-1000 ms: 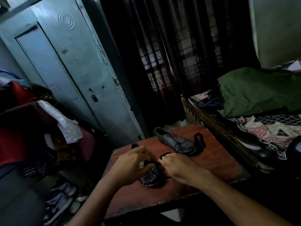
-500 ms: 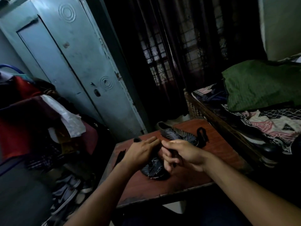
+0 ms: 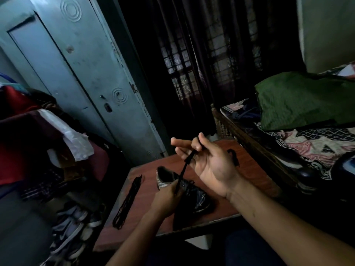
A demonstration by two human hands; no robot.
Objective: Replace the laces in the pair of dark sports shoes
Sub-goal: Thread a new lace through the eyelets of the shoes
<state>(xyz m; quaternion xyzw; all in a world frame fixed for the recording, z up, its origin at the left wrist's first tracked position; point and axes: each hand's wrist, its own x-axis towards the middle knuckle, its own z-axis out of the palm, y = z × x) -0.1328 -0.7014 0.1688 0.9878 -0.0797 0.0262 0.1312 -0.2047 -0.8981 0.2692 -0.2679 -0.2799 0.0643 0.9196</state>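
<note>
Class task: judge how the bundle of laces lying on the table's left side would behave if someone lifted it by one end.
The bundle of laces would probably droop limply: its thin strands lie flat on the table. It looks light. Loose strands may separate; no tie is visible.

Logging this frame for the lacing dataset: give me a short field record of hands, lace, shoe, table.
right hand: raised over the table, pinching the lace
left hand: low, at the shoe, gripping the lace's lower end
lace: black, stretched taut between the hands
shoe: dark, on the table, partly hidden by the left hand
spare laces: dark bundle lying on the table's left side
second shoe: hidden behind the right hand
table: reddish wood
</note>
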